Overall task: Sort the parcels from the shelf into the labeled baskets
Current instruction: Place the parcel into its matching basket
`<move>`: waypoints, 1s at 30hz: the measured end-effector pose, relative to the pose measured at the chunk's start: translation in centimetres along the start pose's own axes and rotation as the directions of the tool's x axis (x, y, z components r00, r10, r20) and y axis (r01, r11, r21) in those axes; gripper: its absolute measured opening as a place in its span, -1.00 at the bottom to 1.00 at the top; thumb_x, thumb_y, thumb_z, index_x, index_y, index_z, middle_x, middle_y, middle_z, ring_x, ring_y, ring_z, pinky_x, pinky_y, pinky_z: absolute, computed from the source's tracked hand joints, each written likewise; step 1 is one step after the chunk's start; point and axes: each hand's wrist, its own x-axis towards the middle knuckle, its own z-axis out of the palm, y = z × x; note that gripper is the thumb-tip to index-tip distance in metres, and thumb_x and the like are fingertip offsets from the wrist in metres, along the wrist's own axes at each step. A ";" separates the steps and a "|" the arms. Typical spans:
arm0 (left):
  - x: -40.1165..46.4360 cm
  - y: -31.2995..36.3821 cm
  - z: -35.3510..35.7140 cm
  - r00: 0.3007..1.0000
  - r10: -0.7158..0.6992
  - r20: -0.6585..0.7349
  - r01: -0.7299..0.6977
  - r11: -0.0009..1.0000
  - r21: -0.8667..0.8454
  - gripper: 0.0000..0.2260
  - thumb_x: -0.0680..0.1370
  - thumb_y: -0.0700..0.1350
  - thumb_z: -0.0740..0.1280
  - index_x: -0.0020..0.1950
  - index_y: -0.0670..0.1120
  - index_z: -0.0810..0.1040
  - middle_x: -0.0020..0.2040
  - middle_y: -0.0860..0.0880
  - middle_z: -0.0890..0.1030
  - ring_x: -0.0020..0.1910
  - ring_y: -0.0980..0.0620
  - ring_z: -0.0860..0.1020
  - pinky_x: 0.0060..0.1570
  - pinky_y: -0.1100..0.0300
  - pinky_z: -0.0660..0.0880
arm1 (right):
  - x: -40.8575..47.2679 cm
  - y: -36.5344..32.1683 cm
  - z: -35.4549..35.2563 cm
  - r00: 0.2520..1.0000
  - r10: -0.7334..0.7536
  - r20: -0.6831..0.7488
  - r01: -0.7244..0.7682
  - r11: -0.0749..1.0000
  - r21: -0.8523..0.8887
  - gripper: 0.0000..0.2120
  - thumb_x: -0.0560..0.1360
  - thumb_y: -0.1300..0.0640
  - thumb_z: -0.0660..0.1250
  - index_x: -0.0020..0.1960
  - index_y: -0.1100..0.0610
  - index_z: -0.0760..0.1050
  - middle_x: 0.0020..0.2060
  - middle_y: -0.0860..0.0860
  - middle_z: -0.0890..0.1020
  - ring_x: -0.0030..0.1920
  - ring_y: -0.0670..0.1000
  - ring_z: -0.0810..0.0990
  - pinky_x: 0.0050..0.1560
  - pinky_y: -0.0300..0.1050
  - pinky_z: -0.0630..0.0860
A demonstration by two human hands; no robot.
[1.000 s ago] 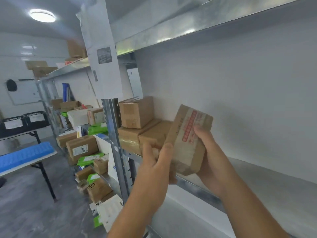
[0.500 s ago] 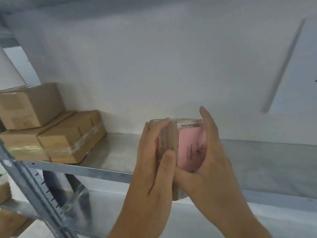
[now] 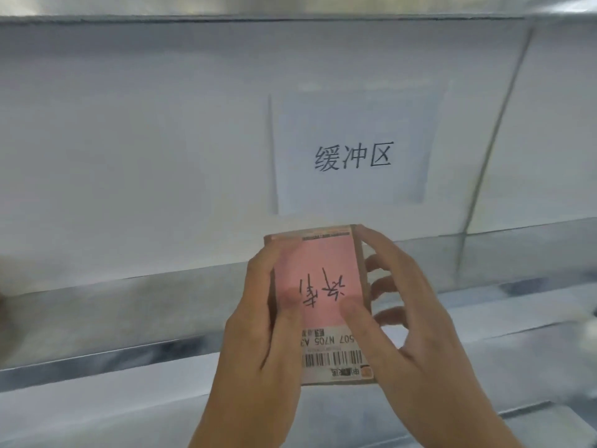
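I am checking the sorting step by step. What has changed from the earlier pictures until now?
The parcel was turned so its pink label with handwriting now faces the camera, upside down. The view swung right: the stacked boxes left the frame and a paper sign on the wall appeared. Unchanged: left hand and right hand both grip the parcel.

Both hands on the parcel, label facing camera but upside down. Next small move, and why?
Probably turn the parcel half a turn in its own plane. The left hand and right hand grip its sides, and the handwriting on the pink label plus the printed code and barcode read upside down. Upright, the label can be read before a basket is picked; none is in view.
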 end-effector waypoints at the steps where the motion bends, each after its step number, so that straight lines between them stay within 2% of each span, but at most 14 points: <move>1: -0.3 0.7 1.8 0.999 0.014 0.036 -0.013 1.000 -0.017 -0.63 0.71 -0.06 0.12 0.23 0.46 0.45 0.06 0.22 0.68 -0.07 0.08 0.68 -0.17 0.25 0.63 | -0.7 0.4 -2.1 1.000 -0.007 -0.017 0.006 1.000 -0.026 -0.46 0.59 -0.08 0.31 0.48 -0.48 0.28 0.19 -0.29 0.51 0.19 -0.13 0.57 0.01 -0.27 0.60; 3: -0.8 2.0 5.4 0.994 0.016 0.110 -0.010 0.998 -0.057 -0.66 0.72 -0.08 0.13 0.27 0.38 0.48 0.14 0.20 0.66 -0.03 0.04 0.68 -0.14 0.14 0.66 | -2.1 1.0 -6.2 0.999 0.004 -0.034 -0.006 0.998 -0.062 -0.56 0.67 -0.11 0.26 0.45 -0.50 0.29 0.19 -0.29 0.50 0.21 -0.13 0.57 0.00 -0.25 0.61; 5: -1.4 3.3 8.9 0.988 0.043 0.147 -0.032 0.997 -0.075 -0.63 0.72 -0.13 0.16 0.28 0.37 0.49 0.12 0.19 0.66 -0.01 0.00 0.70 -0.17 0.06 0.69 | -3.5 1.5 -10.4 0.998 0.052 -0.043 -0.056 0.995 -0.086 -0.61 0.63 -0.14 0.21 0.40 -0.50 0.36 0.16 -0.28 0.49 0.20 -0.13 0.56 -0.03 -0.20 0.65; 10: -3.2 6.7 17.4 0.952 0.098 0.290 -0.047 0.983 -0.178 -0.68 0.73 -0.06 0.14 0.29 0.38 0.47 0.11 0.18 0.65 0.08 0.04 0.67 -0.18 0.06 0.70 | -6.7 2.9 -19.7 0.982 0.142 -0.120 -0.160 0.975 -0.157 -0.59 0.63 -0.07 0.20 0.37 -0.51 0.36 0.15 -0.29 0.48 0.20 -0.17 0.55 -0.05 -0.24 0.63; 13: -3.7 8.4 22.5 0.915 0.139 0.379 -0.046 0.969 -0.244 -0.70 0.72 -0.02 0.13 0.27 0.39 0.46 0.13 0.19 0.65 0.11 0.10 0.67 -0.20 0.22 0.66 | -8.8 3.7 -24.5 0.959 0.197 -0.205 -0.235 0.956 -0.178 -0.58 0.62 -0.07 0.19 0.35 -0.53 0.34 0.13 -0.30 0.48 0.19 -0.18 0.55 -0.04 -0.24 0.63; 16: -4.1 9.5 27.7 0.868 0.182 0.462 -0.035 0.951 -0.307 -0.71 0.72 -0.02 0.13 0.29 0.36 0.47 0.14 0.14 0.65 0.09 0.05 0.68 -0.21 0.21 0.67 | -10.7 4.7 -28.8 0.923 0.254 -0.291 -0.313 0.933 -0.178 -0.57 0.62 -0.04 0.19 0.34 -0.54 0.35 0.12 -0.27 0.48 0.14 -0.16 0.56 -0.07 -0.18 0.66; 21: -4.6 10.8 36.6 0.769 0.202 0.606 0.066 0.919 -0.390 -0.71 0.71 0.00 0.14 0.27 0.37 0.49 0.13 0.15 0.66 0.07 0.06 0.69 -0.22 0.13 0.70 | -13.5 7.2 -35.5 0.849 0.322 -0.419 -0.435 0.876 -0.208 -0.58 0.66 -0.01 0.20 0.36 -0.50 0.34 0.13 -0.28 0.48 0.12 -0.14 0.57 -0.08 -0.10 0.67; 24: -4.7 11.0 42.4 0.716 0.188 0.672 0.148 0.900 -0.409 -0.73 0.71 0.00 0.16 0.28 0.35 0.50 0.10 0.17 0.68 0.03 0.06 0.71 -0.25 0.14 0.69 | -14.6 9.4 -39.4 0.798 0.352 -0.489 -0.503 0.836 -0.219 -0.58 0.69 0.03 0.21 0.41 -0.43 0.35 0.11 -0.30 0.46 0.10 -0.14 0.57 -0.08 -0.05 0.68; 30: -3.3 9.9 54.2 0.611 0.168 0.773 0.256 0.882 -0.395 -0.73 0.72 -0.05 0.18 0.33 0.27 0.51 0.03 0.16 0.69 -0.08 0.06 0.73 -0.31 0.19 0.65 | -14.4 15.4 -46.7 0.700 0.408 -0.587 -0.637 0.729 -0.252 -0.58 0.71 0.03 0.20 0.41 -0.45 0.32 0.05 -0.33 0.44 0.04 -0.14 0.58 -0.14 0.00 0.70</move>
